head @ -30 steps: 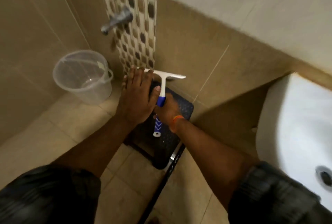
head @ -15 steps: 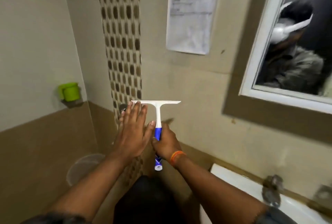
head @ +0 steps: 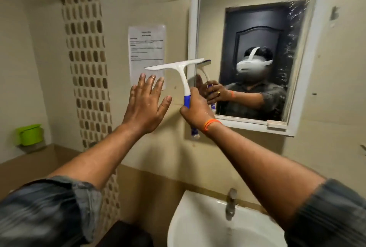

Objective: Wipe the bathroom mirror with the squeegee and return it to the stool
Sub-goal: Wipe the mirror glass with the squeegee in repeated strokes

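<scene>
Now right hand (head: pixel 195 111) grips squeegee (head: pixel 178 68) handle, blade above fist; left hand (head: pixel 145 104) beside, fingers spread.

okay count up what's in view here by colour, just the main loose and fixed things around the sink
White: 3 — squeegee blade and neck (blue grip), mirror frame, sink
Green: 1 — cup
Orange: 1 — wristband
Metal: 1 — tap
Pale paper: 1 — notice
Total: 7
</scene>
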